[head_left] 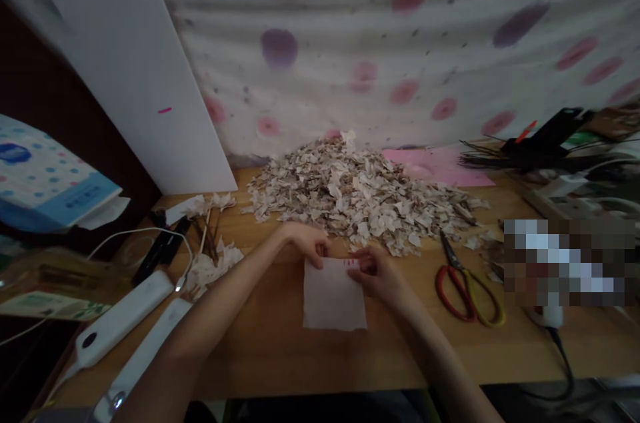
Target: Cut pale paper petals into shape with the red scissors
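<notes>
A small square sheet of thin white paper [334, 299] lies on the wooden table in front of me, with a few short red marks near its top right edge. My left hand [307, 243] is closed on the top left corner of the sheet, thumb over the paper. At the top right corner, my right hand [374, 271] pinches the edge by the red marks. Just behind both hands rises a large heap of pale torn scraps [345, 193]. To the right of my right hand lie scissors [463, 289] with red and yellow handles, blades pointing away.
White handheld devices [127, 316] with a cable lie at left, near a small pile of white scraps [213, 269] and sticks. A tissue pack [55, 176] and a white board [145, 69] stand beyond. Pink paper [450, 166] and a power strip [555, 199] are at right.
</notes>
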Tool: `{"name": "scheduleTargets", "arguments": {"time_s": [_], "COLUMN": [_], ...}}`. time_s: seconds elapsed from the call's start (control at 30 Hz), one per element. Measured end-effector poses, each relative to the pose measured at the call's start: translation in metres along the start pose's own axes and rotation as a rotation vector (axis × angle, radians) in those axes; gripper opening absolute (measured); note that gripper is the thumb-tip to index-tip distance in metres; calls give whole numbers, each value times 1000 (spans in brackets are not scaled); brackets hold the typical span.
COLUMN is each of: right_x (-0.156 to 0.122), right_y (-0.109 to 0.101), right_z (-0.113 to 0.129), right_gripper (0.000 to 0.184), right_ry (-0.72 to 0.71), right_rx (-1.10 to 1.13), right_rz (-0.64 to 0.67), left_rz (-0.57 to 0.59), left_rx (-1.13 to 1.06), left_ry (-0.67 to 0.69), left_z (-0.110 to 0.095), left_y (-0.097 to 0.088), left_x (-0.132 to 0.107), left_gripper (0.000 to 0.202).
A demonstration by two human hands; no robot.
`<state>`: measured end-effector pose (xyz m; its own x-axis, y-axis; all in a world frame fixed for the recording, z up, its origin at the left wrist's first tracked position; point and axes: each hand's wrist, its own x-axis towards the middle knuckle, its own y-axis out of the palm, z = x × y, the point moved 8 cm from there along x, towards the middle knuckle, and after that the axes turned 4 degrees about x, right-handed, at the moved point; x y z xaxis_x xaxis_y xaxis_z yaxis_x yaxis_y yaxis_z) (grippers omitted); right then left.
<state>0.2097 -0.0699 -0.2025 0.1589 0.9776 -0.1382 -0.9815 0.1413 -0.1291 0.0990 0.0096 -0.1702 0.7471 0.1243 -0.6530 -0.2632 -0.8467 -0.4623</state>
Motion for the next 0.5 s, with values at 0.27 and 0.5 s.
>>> {"name": "scheduleTargets", "arguments": {"time_s": [0.27, 0.5], "right_x": [-45, -67], "right_y": [-29, 29], "right_z": [26, 26], "right_gripper": [29, 49], "right_ry": [-88, -679], "right_rx": [-321, -762], "right_rz": [-254, -94], "left_rz": [-624, -892], "left_rx": [72, 227], "left_ry": [-210, -92], "left_z": [9, -30], "left_y": [0, 106], "left_x": [-54, -48], "left_gripper": [20, 62]}}
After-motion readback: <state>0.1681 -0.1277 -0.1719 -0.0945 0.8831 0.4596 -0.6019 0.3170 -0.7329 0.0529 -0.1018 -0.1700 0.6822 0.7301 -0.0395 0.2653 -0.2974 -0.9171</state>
